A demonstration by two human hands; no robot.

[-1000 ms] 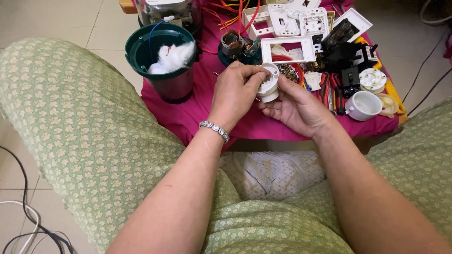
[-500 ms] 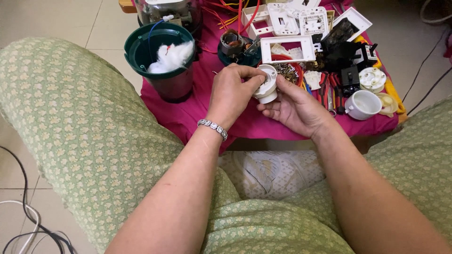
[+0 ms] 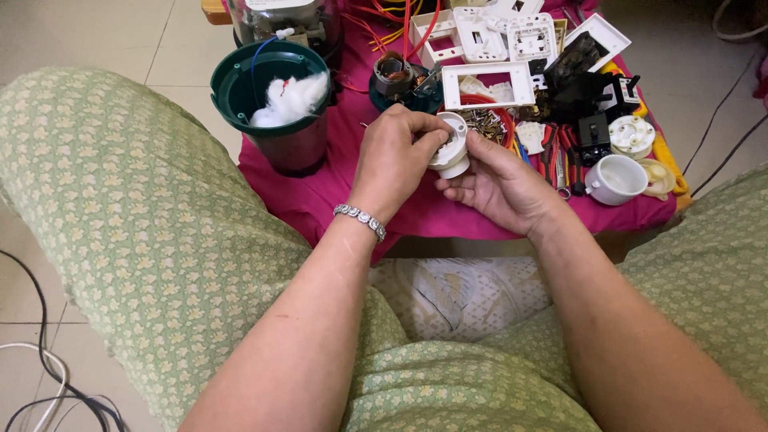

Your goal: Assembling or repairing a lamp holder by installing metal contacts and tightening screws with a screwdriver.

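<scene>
The left hand (image 3: 394, 157) and right hand (image 3: 502, 182) are both gripping a white round fitting (image 3: 450, 144), fingers closed around it, with a white cup (image 3: 617, 179) lying well right of the fingers.

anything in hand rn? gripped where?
Yes: a round white plastic fitting. The right hand cradles its lower body; the left hand pinches its rim.

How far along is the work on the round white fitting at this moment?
Done: nothing finished shows. In hand: both hands hold the round white fitting over the pink cloth, left hand gripping its top, right hand cradling it below. Left: white switch plates, pliers and screws lie loose on the cloth, so plenty seems open.
</scene>
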